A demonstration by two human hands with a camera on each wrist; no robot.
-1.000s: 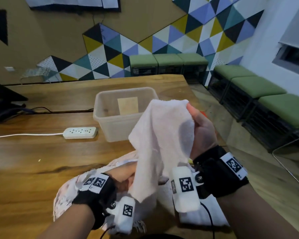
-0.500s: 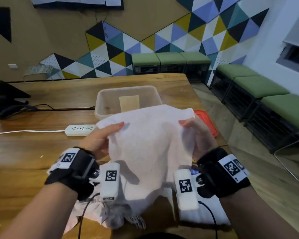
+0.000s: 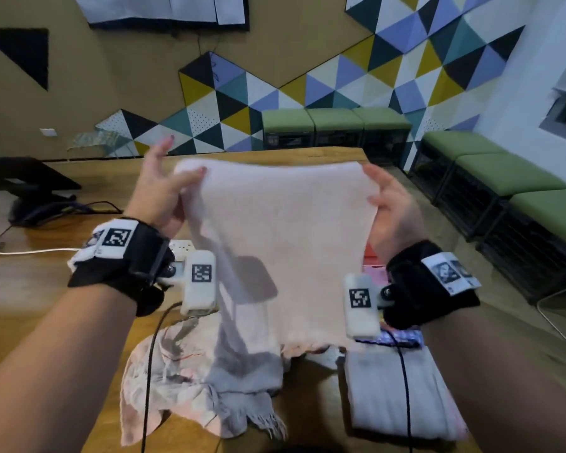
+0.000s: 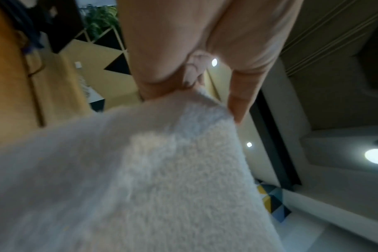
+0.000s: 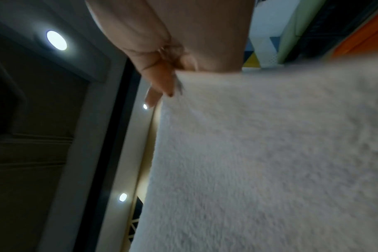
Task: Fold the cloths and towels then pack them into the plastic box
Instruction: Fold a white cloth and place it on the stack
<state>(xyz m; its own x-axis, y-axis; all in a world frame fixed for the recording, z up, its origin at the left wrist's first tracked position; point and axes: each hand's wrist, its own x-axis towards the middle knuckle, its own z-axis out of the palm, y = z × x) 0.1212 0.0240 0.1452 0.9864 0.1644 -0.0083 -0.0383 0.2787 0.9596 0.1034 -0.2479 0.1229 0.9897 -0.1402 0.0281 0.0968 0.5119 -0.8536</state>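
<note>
Pale pink fluffy towel (image 3: 285, 243) held up in the air, spread flat and hanging down, above the near part of the wooden table (image 3: 30, 295). Top edge stretched between both hands, lower edge hangs free just over the cloths below.

Left hand (image 3: 162, 194) has its grip pinched on the towel's top left corner, thumb on the near face, one finger sticking up free; left wrist view shows thumb and fingers (image 4: 242, 95) closed on the corner of the towel (image 4: 162, 179). Right hand (image 3: 392, 210) has its grip closed on the top right corner, thumb on the near side; right wrist view shows fingers (image 5: 162, 80) curled over the towel edge (image 5: 270, 153), blurred.

Plastic box not visible, the raised towel covers that part of the table.

Under the towel, on the table: a crumpled pinkish-white cloth with a fringe (image 3: 190, 387) to the left, and a grey-white folded towel (image 3: 392, 397) to the right, just beside it. A bit of a checked blue cloth (image 3: 402, 338) shows at the far edge of the folded one, and something red (image 3: 371, 253) peeks out by the right wrist, cannot tell what.

White power strip (image 3: 182, 246) partly seen behind the left wrist, white cable (image 3: 30, 251) running left. Black monitor stand (image 3: 30, 191) far left on the table. Green-cushioned benches (image 3: 504, 178) along the walls.
</note>
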